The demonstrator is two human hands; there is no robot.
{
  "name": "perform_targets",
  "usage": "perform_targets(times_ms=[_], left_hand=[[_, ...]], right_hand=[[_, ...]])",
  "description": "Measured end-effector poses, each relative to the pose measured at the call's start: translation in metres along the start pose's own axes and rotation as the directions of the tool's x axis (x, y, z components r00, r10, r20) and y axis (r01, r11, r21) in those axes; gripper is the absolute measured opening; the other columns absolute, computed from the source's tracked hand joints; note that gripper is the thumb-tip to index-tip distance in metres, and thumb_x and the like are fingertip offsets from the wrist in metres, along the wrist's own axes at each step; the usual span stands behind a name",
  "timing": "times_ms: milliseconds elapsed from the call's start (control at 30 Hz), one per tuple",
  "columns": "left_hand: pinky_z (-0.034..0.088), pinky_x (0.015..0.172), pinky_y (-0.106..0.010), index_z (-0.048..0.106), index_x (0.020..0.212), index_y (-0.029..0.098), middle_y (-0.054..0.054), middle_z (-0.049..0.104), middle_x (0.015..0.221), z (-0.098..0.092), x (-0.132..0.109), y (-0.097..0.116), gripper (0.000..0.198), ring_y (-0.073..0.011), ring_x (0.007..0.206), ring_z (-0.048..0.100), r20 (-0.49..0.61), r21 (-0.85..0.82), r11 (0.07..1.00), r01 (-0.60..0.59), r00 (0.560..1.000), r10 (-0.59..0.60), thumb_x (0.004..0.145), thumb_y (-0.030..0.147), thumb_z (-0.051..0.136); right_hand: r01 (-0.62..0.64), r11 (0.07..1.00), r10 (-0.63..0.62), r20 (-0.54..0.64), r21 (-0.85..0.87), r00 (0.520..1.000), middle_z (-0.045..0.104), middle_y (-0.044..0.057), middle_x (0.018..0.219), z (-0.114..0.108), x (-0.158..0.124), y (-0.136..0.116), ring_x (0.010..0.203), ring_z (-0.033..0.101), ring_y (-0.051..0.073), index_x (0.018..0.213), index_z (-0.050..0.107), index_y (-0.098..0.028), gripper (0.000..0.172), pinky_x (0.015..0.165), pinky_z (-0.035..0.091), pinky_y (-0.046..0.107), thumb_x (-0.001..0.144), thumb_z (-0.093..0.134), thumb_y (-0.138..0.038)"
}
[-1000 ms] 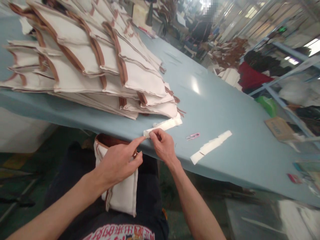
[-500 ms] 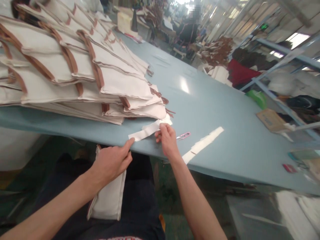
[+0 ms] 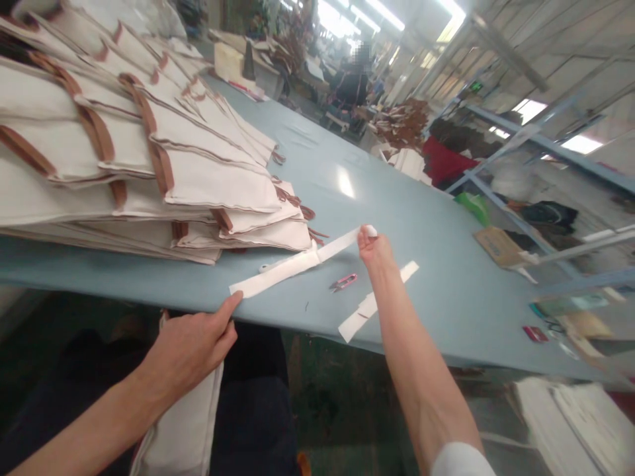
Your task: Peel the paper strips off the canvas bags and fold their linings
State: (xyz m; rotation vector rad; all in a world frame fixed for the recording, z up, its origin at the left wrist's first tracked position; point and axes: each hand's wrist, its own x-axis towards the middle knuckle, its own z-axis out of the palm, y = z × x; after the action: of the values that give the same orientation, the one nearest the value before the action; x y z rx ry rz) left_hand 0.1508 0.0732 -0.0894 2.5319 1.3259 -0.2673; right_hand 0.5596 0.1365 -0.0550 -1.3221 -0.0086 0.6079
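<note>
A long white strip [image 3: 275,272] lies slanting across the front of the blue table. My left hand [image 3: 193,340] presses its near end with an outstretched index finger, thumb apart and the other fingers curled. The far end is pinched in my right hand [image 3: 374,246], raised slightly off the table. Below my left hand, a cream cloth piece [image 3: 181,416] lies across my lap, its upper part hidden by the hand. Pink-handled thread snips [image 3: 343,283] rest between the strip and another set of white strips [image 3: 360,317], which my right forearm partly covers.
Cream cloth pieces with brown trim [image 3: 213,172] form a large pile at left on the blue table [image 3: 317,192]. A small red object [image 3: 534,334] sits at the right. Beyond are metal shelves [image 3: 526,129] and a seated person [image 3: 350,86].
My right hand has moved away to the right, drawing the strip's far end out lengthwise. My left finger stays on the near end. The view has shifted slightly to the right.
</note>
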Motion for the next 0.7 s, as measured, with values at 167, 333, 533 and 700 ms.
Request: perform_targets(times_ms=[167, 333, 533, 700], left_hand=[[0.065, 0.083, -0.054, 0.057, 0.176, 0.015, -0.020, 0.093, 0.096, -0.001, -0.001, 0.002, 0.066, -0.0470, 0.092, 0.091, 0.030, -0.011, 1.000, 0.014, 0.999, -0.013, 0.113, 0.024, 0.035], [0.062, 0.081, -0.052, 0.063, 0.171, 0.015, -0.020, 0.091, 0.089, 0.009, 0.000, -0.002, 0.067, -0.0478, 0.088, 0.090, -0.050, -0.122, 0.992, 0.017, 0.998, -0.023, 0.111, 0.029, 0.037], [0.053, 0.075, -0.038, 0.057, 0.175, 0.020, -0.006, 0.085, 0.079, 0.017, 0.005, -0.021, 0.069, -0.0334, 0.082, 0.086, -0.093, -0.303, 0.952, -0.044, 0.996, 0.016, 0.113, 0.041, 0.034], [0.037, 0.063, -0.030, 0.072, 0.159, 0.015, 0.006, 0.061, 0.063, 0.017, -0.022, -0.017, 0.070, -0.0211, 0.061, 0.060, -0.119, -0.745, 0.654, -0.134, 0.991, 0.068, 0.111, 0.061, 0.049]], right_hand=[[0.052, 0.999, -0.052, -0.087, 0.000, 0.995, 0.073, 0.014, 0.150, -0.006, 0.021, -0.041, 0.127, 0.077, 0.031, 0.149, 0.071, -0.019, 0.044, 0.106, 0.069, 0.053, 0.113, 0.079, -0.041], [0.090, 0.995, -0.091, -0.029, -0.038, 0.995, 0.076, 0.012, 0.142, 0.000, 0.003, -0.060, 0.116, 0.079, 0.027, 0.145, 0.072, -0.019, 0.040, 0.097, 0.071, 0.047, 0.113, 0.080, -0.041], [0.096, 0.989, -0.058, 0.295, -0.115, 0.954, 0.071, -0.001, 0.072, 0.010, -0.094, -0.039, 0.056, 0.068, 0.011, 0.090, 0.070, -0.015, 0.036, 0.054, 0.059, 0.020, 0.121, 0.056, -0.027], [0.151, 0.976, -0.006, 0.674, -0.156, 0.739, 0.071, -0.001, 0.067, 0.008, -0.202, -0.007, 0.053, 0.070, 0.014, 0.083, 0.069, -0.019, 0.040, 0.053, 0.063, 0.023, 0.106, 0.078, -0.050]])
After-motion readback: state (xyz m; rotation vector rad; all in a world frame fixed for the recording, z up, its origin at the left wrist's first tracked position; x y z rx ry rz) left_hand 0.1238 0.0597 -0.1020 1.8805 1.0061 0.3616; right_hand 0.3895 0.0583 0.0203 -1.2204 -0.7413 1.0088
